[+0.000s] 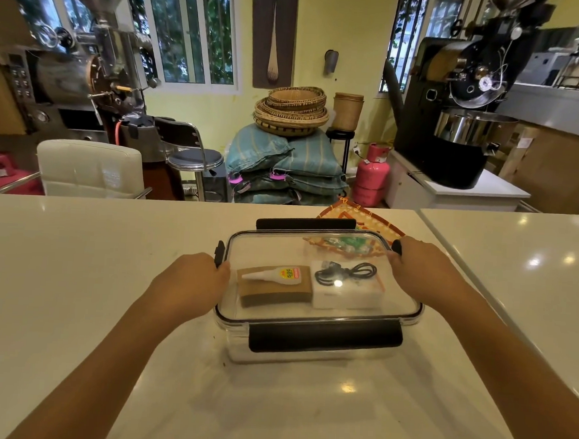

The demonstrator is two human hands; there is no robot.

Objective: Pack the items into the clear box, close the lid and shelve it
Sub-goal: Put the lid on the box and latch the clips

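Observation:
The clear box (314, 351) stands on the white counter with its transparent lid (272, 249) resting on top. Inside lie a brown cardboard pad (277, 291) with a white glue bottle (274, 274) on it, and a white box (348, 296) topped by a coiled black cable (346, 273). My left hand (192, 286) grips the box's left end at the black side clip (219, 253). My right hand (424, 270) holds the right end at the other side clip (397, 247). The long front clip (325, 337) hangs down; the rear clip (306, 223) sticks up.
A woven orange tray (376, 224) with small green items sits just behind the box. A seam (455, 260) separates this counter from another on the right. Beyond the counter are a white chair (88, 168), stacked sacks, baskets, a pink gas cylinder and roasting machines.

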